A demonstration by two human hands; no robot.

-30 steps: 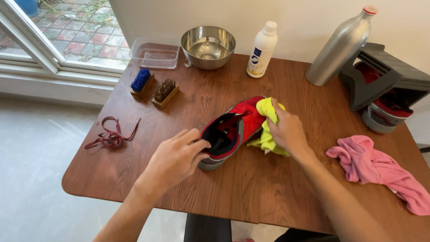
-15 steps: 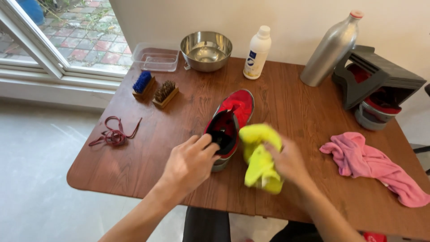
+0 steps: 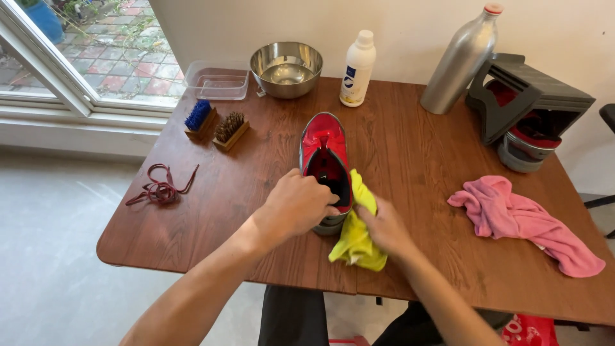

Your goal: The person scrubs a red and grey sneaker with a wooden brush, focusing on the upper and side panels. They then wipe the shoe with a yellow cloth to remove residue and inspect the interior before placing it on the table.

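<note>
The red shoe (image 3: 325, 154) lies near the middle of the wooden counter (image 3: 410, 166), its long axis running almost straight away from the person: toe toward the steel bowl (image 3: 286, 68) and the white bottle (image 3: 357, 68), heel at the near end, right under the hands. The shoe sits upright on its sole with the dark opening facing up.

The left hand (image 3: 296, 206) comes in from the left side and is closed over the heel end, fingers curled across the collar, so this grip pins the shoe in place. The right hand (image 3: 386, 225) is just beside the heel on the right, and its grip is closed on a yellow cloth (image 3: 356, 238), which is pressed against the shoe's right flank near the heel and hangs down toward the counter edge. Both hands are at the heel, well apart from the toe; the cloth hand is the one touching the shoe's side wall, and the rest of that side stretches away from it along the shoe's length.

Off to the left lie a blue brush (image 3: 198, 117), a brown brush (image 3: 229, 129) and a loose dark red lace (image 3: 159, 188). A pink cloth (image 3: 525, 221) lies well to the right, with a metal flask (image 3: 462, 59) behind it
</note>
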